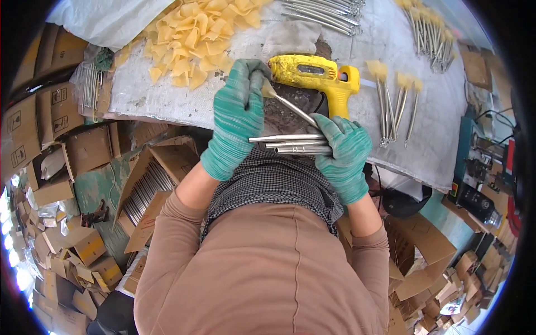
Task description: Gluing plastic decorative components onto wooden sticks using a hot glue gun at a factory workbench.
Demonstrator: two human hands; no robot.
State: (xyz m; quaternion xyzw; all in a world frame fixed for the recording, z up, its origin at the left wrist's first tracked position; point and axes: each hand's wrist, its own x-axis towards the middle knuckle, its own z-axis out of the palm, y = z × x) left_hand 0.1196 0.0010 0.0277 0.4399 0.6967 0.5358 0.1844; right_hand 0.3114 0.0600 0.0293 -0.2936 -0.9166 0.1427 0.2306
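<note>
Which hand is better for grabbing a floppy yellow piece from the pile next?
Probably the left hand: it's nearer the yellow pile, while the right hand holds several metal tubes.

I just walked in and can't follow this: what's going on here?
A person is working at a covered table. The gloved right hand holds several metal tubes and a slanting rod; the gloved left hand seems to pinch that rod's yellowish tip, near the front end of a yellow gun-shaped tool. Loose yellowish pieces lie beyond, and yellow-tipped rods to the right.
</note>
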